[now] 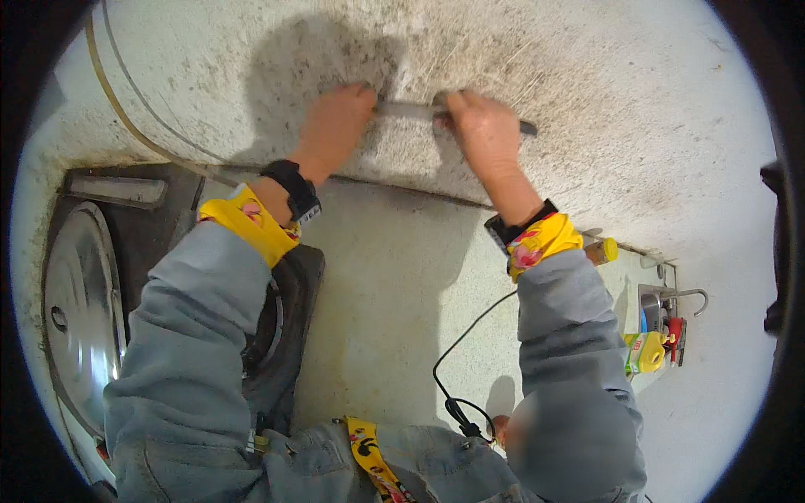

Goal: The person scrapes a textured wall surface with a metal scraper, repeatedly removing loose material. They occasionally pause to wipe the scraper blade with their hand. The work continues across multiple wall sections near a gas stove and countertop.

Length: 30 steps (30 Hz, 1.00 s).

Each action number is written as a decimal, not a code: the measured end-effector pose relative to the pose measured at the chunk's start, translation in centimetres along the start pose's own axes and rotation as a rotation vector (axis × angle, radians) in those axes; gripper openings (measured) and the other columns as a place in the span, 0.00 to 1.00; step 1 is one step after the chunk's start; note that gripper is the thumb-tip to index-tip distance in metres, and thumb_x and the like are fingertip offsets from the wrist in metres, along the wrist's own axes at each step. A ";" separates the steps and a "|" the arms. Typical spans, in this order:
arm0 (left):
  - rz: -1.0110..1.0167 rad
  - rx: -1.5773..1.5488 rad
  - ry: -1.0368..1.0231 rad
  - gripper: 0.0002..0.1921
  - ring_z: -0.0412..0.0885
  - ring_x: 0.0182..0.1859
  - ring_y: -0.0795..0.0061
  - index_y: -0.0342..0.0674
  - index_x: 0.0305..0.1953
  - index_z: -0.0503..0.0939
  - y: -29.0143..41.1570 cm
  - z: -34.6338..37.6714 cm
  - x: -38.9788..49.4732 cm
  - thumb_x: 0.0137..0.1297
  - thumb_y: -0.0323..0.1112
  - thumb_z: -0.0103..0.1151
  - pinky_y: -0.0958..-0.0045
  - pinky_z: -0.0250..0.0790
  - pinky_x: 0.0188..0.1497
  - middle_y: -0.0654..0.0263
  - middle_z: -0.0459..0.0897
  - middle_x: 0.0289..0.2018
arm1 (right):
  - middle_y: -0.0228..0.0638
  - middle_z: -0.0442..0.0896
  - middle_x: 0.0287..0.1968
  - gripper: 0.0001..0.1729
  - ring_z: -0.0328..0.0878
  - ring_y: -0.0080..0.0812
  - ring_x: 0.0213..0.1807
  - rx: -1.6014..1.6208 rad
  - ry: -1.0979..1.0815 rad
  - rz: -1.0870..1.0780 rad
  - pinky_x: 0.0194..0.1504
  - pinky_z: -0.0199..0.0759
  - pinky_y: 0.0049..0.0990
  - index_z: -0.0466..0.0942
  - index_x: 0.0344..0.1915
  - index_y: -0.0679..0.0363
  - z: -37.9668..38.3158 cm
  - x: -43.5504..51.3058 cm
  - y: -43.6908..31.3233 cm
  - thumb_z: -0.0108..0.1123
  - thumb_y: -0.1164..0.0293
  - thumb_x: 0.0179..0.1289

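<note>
My left hand [336,126] and my right hand [487,129] both grip a long flat metal blade [407,110], perhaps a knife. Its dark end [529,128] sticks out past the right hand. Motion blur and my fingers hide much of the tool. It lies across a white wall [597,107], close to or touching it. The wall around my hands is stained brown and black and marked with scratches. Shadows of my arms fall on the wall. Both wrists wear black bands and yellow patterned cuffs.
Below the wall runs a pale countertop [377,270]. A gas stove [295,327] and a metal pot lid [82,308] stand left, with a hose [116,104] above. Rightward are a black cable [440,358], a yellow-lidded jar [602,251], a yellow-green jug [648,353] and a sink [653,308] with its tap [695,293].
</note>
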<state>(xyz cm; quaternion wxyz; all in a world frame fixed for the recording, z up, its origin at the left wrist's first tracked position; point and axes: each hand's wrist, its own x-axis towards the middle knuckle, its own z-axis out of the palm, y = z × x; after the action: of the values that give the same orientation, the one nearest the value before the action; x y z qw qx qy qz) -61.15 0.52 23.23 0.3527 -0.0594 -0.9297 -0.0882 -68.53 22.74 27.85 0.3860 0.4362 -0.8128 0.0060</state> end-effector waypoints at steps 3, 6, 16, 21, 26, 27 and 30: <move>0.022 0.013 0.048 0.05 0.80 0.40 0.59 0.43 0.34 0.77 -0.4 0.5 0.1 0.59 0.34 0.61 0.60 0.74 0.39 0.64 0.80 0.33 | 0.32 0.78 0.28 0.09 0.81 0.38 0.31 -0.011 -0.024 0.045 0.31 0.72 0.36 0.75 0.30 0.51 -0.1 -0.1 0.3 0.65 0.63 0.53; 0.019 0.060 -0.045 0.04 0.81 0.40 0.60 0.43 0.35 0.78 -0.5 1.7 -0.7 0.59 0.32 0.59 0.61 0.74 0.40 0.64 0.81 0.32 | 0.32 0.79 0.29 0.09 0.81 0.38 0.32 -0.043 -0.070 0.064 0.31 0.73 0.36 0.77 0.32 0.52 1.0 -1.4 -0.7 0.65 0.63 0.53; 0.329 0.142 0.008 0.06 0.77 0.45 0.62 0.45 0.34 0.78 1.4 0.2 -3.1 0.53 0.30 0.56 0.63 0.71 0.46 0.65 0.78 0.33 | 0.40 0.79 0.34 0.13 0.81 0.45 0.33 0.231 -0.364 0.413 0.34 0.76 0.38 0.75 0.41 0.55 4.6 -10.1 -5.2 0.63 0.63 0.60; 0.493 0.042 -0.184 0.14 0.76 0.47 0.60 0.43 0.43 0.78 8.5 -4.1 -1.5 0.53 0.28 0.58 0.61 0.69 0.52 0.64 0.77 0.40 | 0.43 0.78 0.34 0.10 0.80 0.40 0.34 0.690 0.072 0.686 0.34 0.76 0.34 0.77 0.39 0.62 3.3 -15.6 -9.0 0.67 0.72 0.59; 0.341 -0.111 -0.052 0.31 0.74 0.56 0.54 0.40 0.62 0.68 14.0 -8.9 -2.1 0.54 0.24 0.66 0.57 0.66 0.59 0.56 0.74 0.55 | 0.37 0.73 0.29 0.12 0.72 0.27 0.23 1.041 0.078 1.182 0.28 0.71 0.32 0.77 0.37 0.66 -0.1 -19.9 -9.6 0.63 0.66 0.67; 0.328 -0.130 -0.110 0.32 0.73 0.56 0.54 0.39 0.62 0.68 14.8 -9.5 -2.3 0.54 0.24 0.67 0.57 0.66 0.59 0.55 0.73 0.56 | 0.37 0.74 0.30 0.13 0.72 0.27 0.23 1.054 0.197 1.272 0.28 0.71 0.31 0.76 0.37 0.67 -0.8 -20.3 -8.8 0.62 0.66 0.68; 0.262 -0.199 -0.300 0.34 0.71 0.58 0.51 0.38 0.63 0.66 17.0 -10.8 -4.4 0.54 0.25 0.68 0.57 0.66 0.60 0.51 0.71 0.57 | 0.36 0.77 0.31 0.14 0.74 0.27 0.25 1.159 0.380 1.660 0.29 0.71 0.30 0.73 0.37 0.69 -2.9 -20.9 -6.3 0.56 0.65 0.70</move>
<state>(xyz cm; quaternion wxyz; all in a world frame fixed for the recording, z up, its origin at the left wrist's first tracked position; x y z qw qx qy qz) -47.93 14.66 30.30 0.2115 -0.2267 -0.9428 -0.1230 -55.55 34.60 14.58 0.1127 -0.1518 -0.6560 0.7307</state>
